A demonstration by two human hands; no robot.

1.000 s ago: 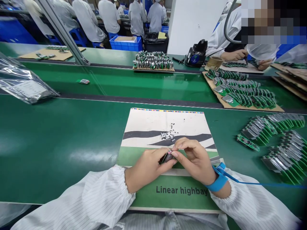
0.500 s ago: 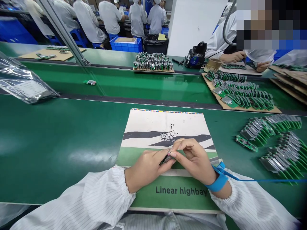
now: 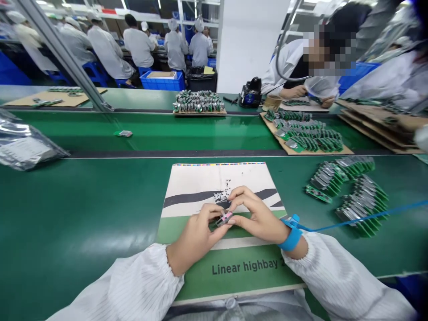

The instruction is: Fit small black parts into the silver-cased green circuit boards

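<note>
Up close, the left hand (image 3: 195, 238) and right hand (image 3: 259, 216) pinch a small pinkish-silver electronic part (image 3: 224, 218) between their fingertips, right above a printed "Linear highbay" card (image 3: 240, 267). It looks light and fragile, so I'd hold it by the edges. Tiny black components (image 3: 222, 195) lie scattered on the card. There's a blue wrist strap (image 3: 290, 238) on the right wrist, and stacked green circuit boards (image 3: 347, 191) sit farther right on the green bench (image 3: 67, 214).

"Linear highbay 2" printed on green card (image 3: 234, 285)
</note>
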